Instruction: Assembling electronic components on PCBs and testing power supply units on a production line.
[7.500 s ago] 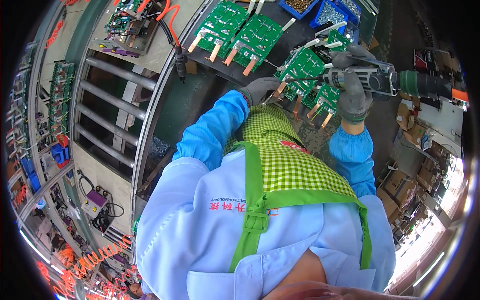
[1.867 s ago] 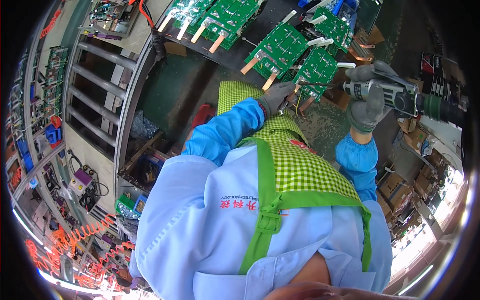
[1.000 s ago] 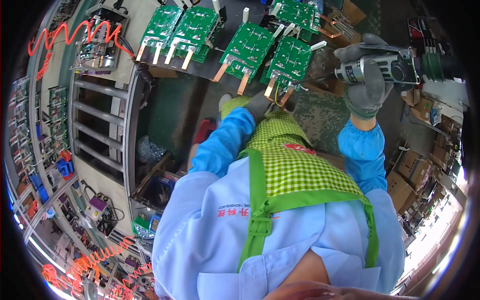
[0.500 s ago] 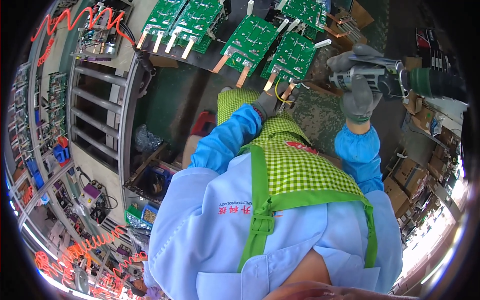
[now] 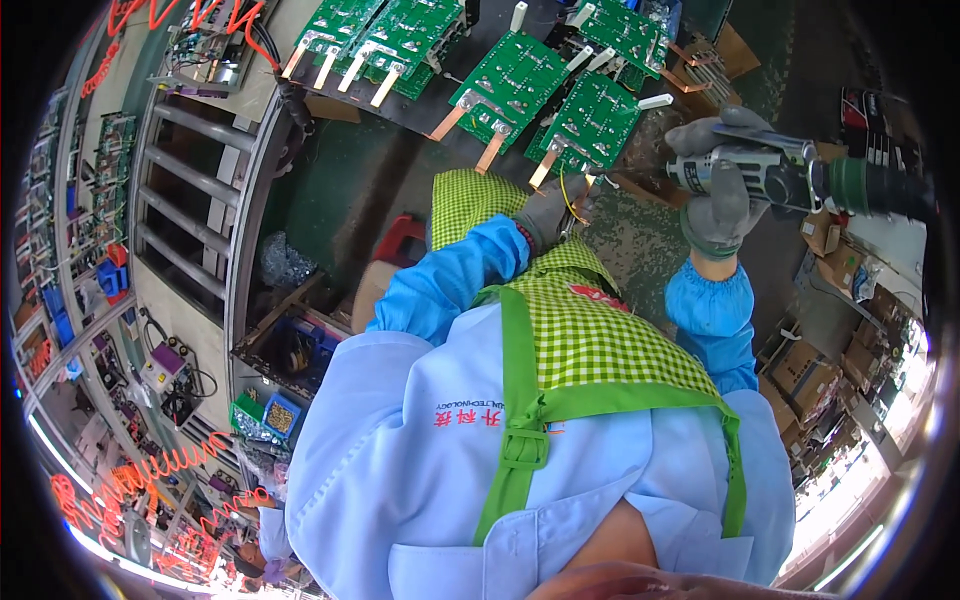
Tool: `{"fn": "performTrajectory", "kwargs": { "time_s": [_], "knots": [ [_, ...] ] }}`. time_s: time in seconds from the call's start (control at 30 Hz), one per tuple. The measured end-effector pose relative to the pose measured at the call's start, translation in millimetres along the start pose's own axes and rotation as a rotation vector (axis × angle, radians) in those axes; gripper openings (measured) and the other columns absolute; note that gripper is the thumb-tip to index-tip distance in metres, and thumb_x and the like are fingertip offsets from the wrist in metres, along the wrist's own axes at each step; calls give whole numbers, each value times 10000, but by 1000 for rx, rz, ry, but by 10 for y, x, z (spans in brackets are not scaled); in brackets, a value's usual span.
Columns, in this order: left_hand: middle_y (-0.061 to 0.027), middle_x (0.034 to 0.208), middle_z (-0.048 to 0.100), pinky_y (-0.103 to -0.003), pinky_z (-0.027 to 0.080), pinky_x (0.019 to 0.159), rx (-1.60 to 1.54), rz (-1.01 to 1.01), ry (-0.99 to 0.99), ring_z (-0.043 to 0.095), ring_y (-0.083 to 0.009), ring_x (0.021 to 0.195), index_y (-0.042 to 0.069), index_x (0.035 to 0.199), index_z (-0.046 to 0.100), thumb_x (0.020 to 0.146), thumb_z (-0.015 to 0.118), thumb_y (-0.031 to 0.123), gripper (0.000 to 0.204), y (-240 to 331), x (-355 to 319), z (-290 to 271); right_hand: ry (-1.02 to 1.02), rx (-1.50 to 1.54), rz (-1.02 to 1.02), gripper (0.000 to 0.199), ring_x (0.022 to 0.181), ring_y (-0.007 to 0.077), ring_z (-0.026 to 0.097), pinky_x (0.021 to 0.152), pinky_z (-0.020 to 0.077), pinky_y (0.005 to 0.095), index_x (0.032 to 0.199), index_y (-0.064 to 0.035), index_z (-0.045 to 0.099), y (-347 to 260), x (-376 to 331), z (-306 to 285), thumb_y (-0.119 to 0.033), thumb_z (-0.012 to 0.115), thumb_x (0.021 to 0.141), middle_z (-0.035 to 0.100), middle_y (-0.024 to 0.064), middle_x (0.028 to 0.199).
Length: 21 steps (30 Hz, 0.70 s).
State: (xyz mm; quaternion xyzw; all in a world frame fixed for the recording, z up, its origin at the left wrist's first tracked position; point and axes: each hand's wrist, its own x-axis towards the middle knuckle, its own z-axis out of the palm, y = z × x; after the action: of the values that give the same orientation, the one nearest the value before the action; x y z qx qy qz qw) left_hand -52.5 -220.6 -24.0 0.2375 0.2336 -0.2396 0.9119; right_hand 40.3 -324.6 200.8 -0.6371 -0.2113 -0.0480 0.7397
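Note:
My left hand (image 5: 552, 214), in a grey glove, is closed at the lower end of a green circuit board (image 5: 592, 118). Its fingers grip one of that board's copper strips, mostly covered by them. A thin yellow wire (image 5: 567, 192) crosses just in front of the fingers. My right hand (image 5: 722, 205), also gloved, is wrapped around a silver-grey lever-type power tool (image 5: 735, 172) with a thick dark rear end. The tool's front points left toward the gripped strip; its tip is blurred, so contact cannot be told. Another copper strip (image 5: 543, 167) sticks out beside my left hand.
More circuit boards (image 5: 510, 80) with copper strips lie on a dark bench (image 5: 395, 115). White posts (image 5: 655, 101) stand by the boards. A roller rack (image 5: 190, 180), parts bins (image 5: 281, 414) and a red stool (image 5: 401, 240) are to the left. Cardboard boxes (image 5: 795, 365) are at right.
The whole view has shifted slightly, so boards and tool sit a little lower and farther right. My left fingers now cover more of the copper strip. Both hands keep their holds.

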Motion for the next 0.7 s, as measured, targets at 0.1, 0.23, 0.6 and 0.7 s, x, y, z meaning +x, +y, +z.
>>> {"fn": "performTrajectory", "kwargs": {
  "time_s": [0.1,0.23,0.6,0.7],
  "knots": [
    [-36,865,558,-276,460,600,30,-15,63,514,-116,697,48,1035,582,894,653,296,295,-18,2,2,-14,-30,-5,397,756,247,629,727,556,438,1116,14,521,-10,0,6,-202,629,801,624,139,844],
    [0,838,551,-250,416,558,-24,18,-80,511,-95,672,82,995,573,924,608,288,220,-103,83,-113,-8,-21,11,318,746,240,625,710,550,418,1061,-9,532,4,-26,-3,-182,618,808,623,126,830],
    [32,737,492,-242,388,551,-60,-93,-110,474,-87,607,149,1000,575,960,570,306,163,-81,96,-146,14,111,148,389,692,123,602,609,498,265,1089,-22,564,44,-59,-84,-98,700,733,638,45,804],
    [9,669,484,-260,401,545,12,-126,-27,484,-106,590,54,965,563,891,651,342,311,-14,82,-122,22,124,167,379,724,133,623,635,505,270,1113,-26,550,64,-81,-69,-64,672,756,640,44,830]
  ]
}}
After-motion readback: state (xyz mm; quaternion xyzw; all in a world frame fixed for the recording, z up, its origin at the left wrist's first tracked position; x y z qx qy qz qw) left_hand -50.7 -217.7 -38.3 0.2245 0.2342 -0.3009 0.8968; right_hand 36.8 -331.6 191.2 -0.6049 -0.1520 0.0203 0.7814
